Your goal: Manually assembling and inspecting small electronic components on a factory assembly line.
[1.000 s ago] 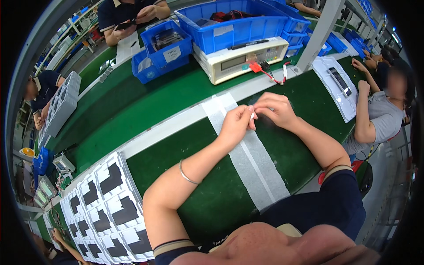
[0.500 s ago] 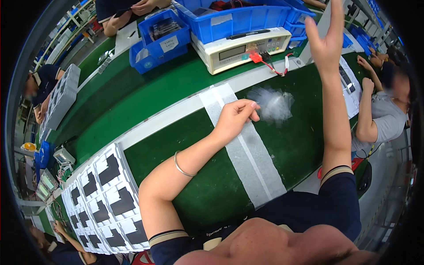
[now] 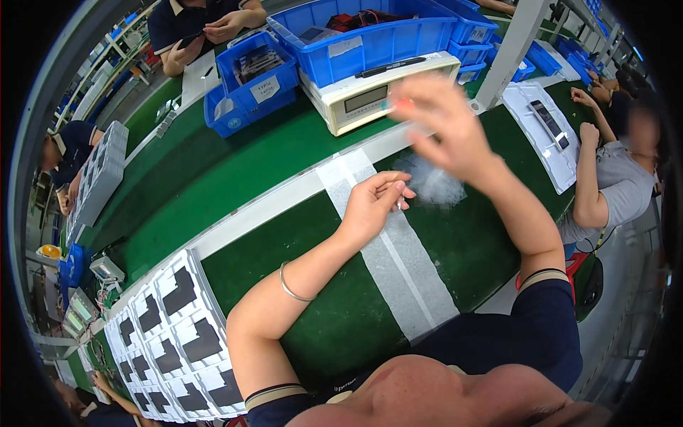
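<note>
Past right hand (image 3: 452,132), blue bin (image 3: 391,47), red-black contents (image 3: 359,20)

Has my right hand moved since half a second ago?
Yes, leftward: your right hand overlapped the grey post then; now it's left of it, partly covering the meter.

The strip (image 3: 403,270) is grey-white, the mat (image 3: 320,324) dark green.

Bright light, right one of the hands (image 3: 455,135) blurred, dark bent edges, seemingly soft
</note>
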A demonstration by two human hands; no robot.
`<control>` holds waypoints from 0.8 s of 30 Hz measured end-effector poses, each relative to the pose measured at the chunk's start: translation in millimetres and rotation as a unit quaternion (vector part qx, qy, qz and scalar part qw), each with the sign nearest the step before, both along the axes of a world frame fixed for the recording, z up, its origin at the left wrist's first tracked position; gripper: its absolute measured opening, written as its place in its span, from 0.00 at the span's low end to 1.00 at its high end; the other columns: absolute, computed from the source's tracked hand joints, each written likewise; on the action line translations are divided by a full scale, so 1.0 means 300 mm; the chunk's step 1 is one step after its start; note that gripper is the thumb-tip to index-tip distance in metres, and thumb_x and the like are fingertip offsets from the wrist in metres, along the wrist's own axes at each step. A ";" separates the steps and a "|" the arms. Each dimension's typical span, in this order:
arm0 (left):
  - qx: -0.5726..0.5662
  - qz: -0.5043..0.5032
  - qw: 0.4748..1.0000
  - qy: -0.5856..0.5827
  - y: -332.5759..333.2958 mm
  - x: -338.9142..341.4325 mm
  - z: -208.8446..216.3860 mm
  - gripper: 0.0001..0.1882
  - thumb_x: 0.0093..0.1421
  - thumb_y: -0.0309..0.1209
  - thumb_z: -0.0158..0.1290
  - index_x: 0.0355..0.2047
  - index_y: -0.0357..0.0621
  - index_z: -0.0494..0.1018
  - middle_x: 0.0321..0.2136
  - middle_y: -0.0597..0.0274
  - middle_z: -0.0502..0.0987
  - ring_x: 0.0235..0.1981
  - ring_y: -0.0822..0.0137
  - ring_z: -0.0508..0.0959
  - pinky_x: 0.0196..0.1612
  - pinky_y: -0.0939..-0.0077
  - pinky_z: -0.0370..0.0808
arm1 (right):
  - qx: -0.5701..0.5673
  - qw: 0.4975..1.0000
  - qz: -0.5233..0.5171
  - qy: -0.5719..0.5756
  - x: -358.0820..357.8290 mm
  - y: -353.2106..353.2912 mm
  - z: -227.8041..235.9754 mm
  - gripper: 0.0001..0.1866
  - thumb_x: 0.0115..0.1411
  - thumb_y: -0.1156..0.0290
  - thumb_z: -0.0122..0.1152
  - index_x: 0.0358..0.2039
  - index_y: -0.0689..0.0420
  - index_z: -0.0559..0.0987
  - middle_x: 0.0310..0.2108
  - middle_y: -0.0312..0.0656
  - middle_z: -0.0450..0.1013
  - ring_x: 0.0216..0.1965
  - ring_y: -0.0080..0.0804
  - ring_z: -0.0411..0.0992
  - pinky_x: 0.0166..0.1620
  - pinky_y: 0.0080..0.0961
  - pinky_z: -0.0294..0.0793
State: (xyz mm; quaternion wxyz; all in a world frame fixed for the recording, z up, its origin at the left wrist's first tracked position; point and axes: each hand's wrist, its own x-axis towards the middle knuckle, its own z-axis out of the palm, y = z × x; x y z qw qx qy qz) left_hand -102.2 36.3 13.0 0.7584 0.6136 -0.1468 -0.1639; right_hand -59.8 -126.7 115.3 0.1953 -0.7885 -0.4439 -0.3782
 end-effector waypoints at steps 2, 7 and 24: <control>0.006 -0.008 1.000 -0.014 -0.002 0.002 -0.008 0.11 0.61 0.28 0.44 0.39 0.34 0.70 0.27 0.61 0.75 0.26 0.76 0.72 0.31 0.84 0.68 | -0.025 0.986 0.066 0.154 -0.048 -0.003 -0.102 0.12 0.47 0.68 0.60 0.34 0.55 0.76 0.36 0.39 0.70 0.39 0.36 0.67 0.42 0.32 0.68; 0.016 -0.015 1.000 -0.018 0.011 0.002 -0.009 0.11 0.62 0.29 0.41 0.38 0.35 0.70 0.29 0.61 0.74 0.27 0.76 0.71 0.34 0.83 0.68 | -0.033 0.974 0.102 0.200 -0.069 -0.017 -0.177 0.06 0.45 0.73 0.60 0.26 0.58 0.74 0.26 0.39 0.66 0.30 0.36 0.68 0.31 0.28 0.68; 0.057 -0.033 0.997 -0.050 -0.001 -0.010 -0.006 0.11 0.61 0.31 0.43 0.32 0.35 0.70 0.22 0.64 0.73 0.24 0.77 0.71 0.31 0.85 0.68 | -0.032 0.976 0.097 0.190 -0.096 -0.086 -0.189 0.07 0.46 0.68 0.60 0.25 0.55 0.73 0.27 0.37 0.65 0.30 0.34 0.68 0.32 0.29 0.68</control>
